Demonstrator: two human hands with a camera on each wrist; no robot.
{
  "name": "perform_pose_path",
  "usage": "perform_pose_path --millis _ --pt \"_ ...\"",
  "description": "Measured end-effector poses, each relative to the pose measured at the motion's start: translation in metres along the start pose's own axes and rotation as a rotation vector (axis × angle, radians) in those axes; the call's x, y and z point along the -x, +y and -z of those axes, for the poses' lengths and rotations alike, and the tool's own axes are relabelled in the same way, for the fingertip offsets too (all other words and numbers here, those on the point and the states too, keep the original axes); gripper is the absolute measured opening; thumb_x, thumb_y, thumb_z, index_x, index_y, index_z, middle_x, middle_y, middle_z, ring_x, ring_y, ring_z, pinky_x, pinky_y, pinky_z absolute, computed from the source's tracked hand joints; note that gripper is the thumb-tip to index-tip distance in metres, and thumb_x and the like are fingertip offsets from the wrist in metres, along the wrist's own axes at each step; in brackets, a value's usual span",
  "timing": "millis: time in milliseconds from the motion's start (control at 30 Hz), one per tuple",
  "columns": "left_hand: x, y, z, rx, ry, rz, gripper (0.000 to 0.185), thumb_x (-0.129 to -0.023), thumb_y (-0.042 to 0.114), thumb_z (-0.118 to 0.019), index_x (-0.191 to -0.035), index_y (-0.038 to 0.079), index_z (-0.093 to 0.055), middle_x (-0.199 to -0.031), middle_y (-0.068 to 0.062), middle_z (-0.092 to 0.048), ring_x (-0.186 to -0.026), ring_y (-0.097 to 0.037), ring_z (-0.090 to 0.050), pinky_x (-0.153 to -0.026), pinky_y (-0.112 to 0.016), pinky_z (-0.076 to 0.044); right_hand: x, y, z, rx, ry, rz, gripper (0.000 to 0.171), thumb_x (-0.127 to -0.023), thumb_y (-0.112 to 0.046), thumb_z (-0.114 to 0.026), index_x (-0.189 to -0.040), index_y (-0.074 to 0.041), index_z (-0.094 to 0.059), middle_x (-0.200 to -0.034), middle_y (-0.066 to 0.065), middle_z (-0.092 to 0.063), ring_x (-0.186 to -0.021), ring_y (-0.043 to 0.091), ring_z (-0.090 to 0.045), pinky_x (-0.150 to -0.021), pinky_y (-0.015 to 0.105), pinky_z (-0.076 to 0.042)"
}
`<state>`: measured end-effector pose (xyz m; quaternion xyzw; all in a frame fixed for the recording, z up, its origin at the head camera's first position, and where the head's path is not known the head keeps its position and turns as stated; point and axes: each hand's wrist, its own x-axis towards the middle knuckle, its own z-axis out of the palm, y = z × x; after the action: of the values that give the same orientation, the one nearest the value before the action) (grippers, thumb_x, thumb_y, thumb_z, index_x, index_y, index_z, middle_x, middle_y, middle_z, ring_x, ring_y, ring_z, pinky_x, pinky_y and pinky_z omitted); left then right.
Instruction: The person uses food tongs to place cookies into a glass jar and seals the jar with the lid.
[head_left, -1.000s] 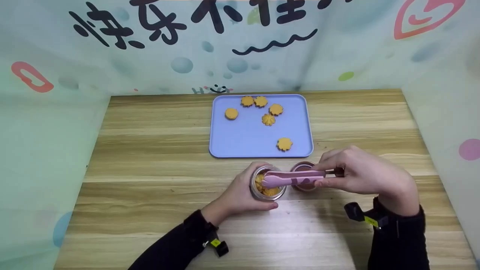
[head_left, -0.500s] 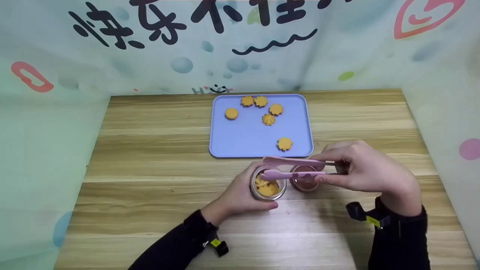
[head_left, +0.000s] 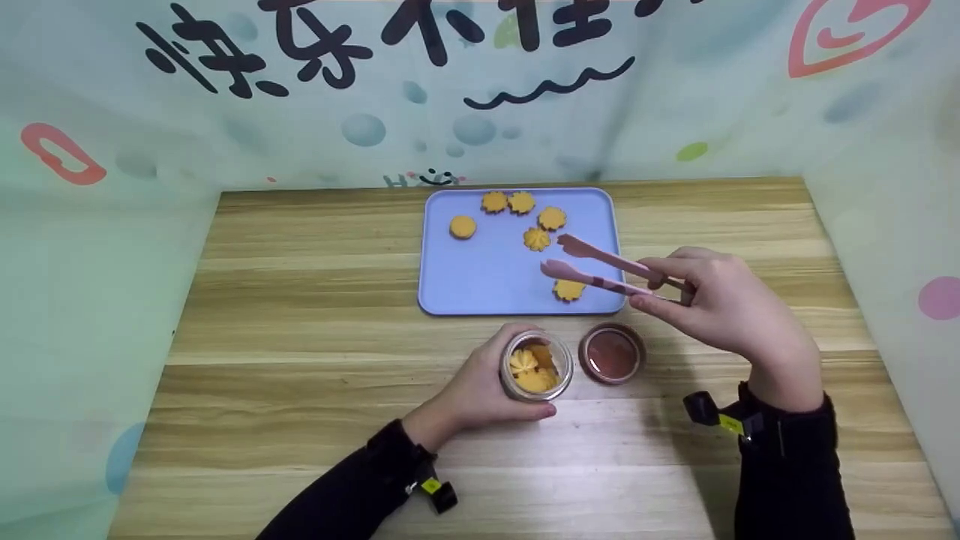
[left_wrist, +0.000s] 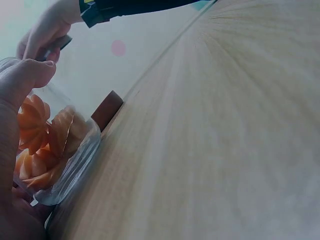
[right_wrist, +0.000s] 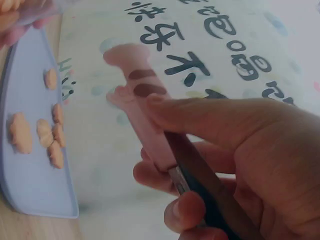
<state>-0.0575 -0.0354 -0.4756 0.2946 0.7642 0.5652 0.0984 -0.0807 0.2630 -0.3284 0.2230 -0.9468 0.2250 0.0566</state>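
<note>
My left hand (head_left: 484,386) grips a clear glass jar (left_wrist: 75,167) that stands on the table, with several golden cookies (head_left: 534,369) inside it. In my right hand (head_left: 720,304) is a pair of pink tongs (head_left: 611,262), held between thumb and fingers. The tongs' tips are spread apart with nothing between them, over the right part of the blue tray (head_left: 480,277). One flower-shaped cookie (head_left: 568,291) lies partly behind the lower tong arm in the head view. Farther back on the tray lie several more cookies, among them a round one (head_left: 463,227).
Just right of the jar a brownish-red lid (head_left: 612,354) lies on the wooden table (head_left: 300,315). A printed cloth wall (head_left: 420,142) rises behind the table's far edge, with further cloth walls at both sides.
My right hand has lifted the tongs out of the jar's mouth and moved them away over the tray, their tips spreading wider. The left hand and jar have stayed in place.
</note>
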Motion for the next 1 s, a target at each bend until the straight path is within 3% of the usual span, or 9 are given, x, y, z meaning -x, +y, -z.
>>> perform_pose_path --millis 200,533,1000 --pt "0.001 0.006 0.001 0.003 -0.002 0.023 0.092 -0.055 0.047 -0.089 -0.132 0.033 -0.039 -0.124 0.018 -0.054 -0.116 -0.004 -0.054 -0.108 -0.026 -0.041 -0.004 0.012 -0.008 0.040 -0.044 -0.050 0.024 -0.083 -0.047 -0.068 -0.097 -0.027 -0.068 -0.076 -0.010 -0.060 -0.056 0.008 -0.042 -0.048 0.021 -0.035" --pt "0.003 0.039 0.010 0.043 -0.012 0.034 0.088 -0.058 0.030 -0.091 -0.131 0.017 -0.043 -0.124 0.003 -0.058 -0.117 -0.019 -0.057 -0.108 -0.034 -0.042 -0.007 0.027 -0.017 0.067 -0.138 -0.082 0.021 -0.083 -0.044 -0.070 -0.093 -0.026 -0.068 -0.075 -0.011 -0.061 -0.062 0.010 -0.044 -0.053 0.023 -0.036" --pt "0.003 0.033 0.009 0.044 -0.010 0.028 0.090 -0.058 0.031 -0.091 -0.132 0.017 -0.042 -0.125 0.004 -0.058 -0.117 -0.019 -0.056 -0.108 -0.033 -0.042 -0.008 0.031 -0.020 0.033 -0.211 -0.145 0.016 -0.083 -0.042 -0.071 -0.089 -0.028 -0.069 -0.072 -0.010 -0.062 -0.062 0.011 -0.047 -0.053 0.024 -0.037"
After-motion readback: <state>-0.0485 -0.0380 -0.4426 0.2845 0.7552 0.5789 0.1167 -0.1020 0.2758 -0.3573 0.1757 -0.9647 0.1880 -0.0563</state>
